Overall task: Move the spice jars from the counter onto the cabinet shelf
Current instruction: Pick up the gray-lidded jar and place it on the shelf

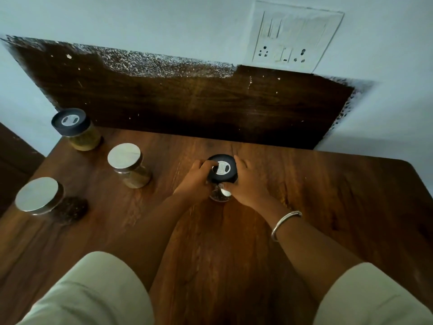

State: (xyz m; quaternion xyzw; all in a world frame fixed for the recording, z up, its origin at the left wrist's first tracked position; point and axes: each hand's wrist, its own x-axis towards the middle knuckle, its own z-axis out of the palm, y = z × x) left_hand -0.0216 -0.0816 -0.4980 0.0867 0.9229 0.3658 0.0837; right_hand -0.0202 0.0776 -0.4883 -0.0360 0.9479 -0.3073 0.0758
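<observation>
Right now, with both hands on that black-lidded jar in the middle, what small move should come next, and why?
Probably lift the black-lidded jar straight up off the counter. The left hand and right hand grip it from opposite sides, and it appears to stand on the wood. No shelf is in view, so getting the jar clear of the counter looks like the first step.

- I find the first jar point(222, 177) standing on the counter point(316, 195), between my left hand point(194, 181) and right hand point(248, 184), touching both.
- Second jar point(128, 165): left of the left hand.
- Third jar point(75, 130): farther left, behind.
- Fourth jar point(44, 200): farthest left, nearer me.
</observation>
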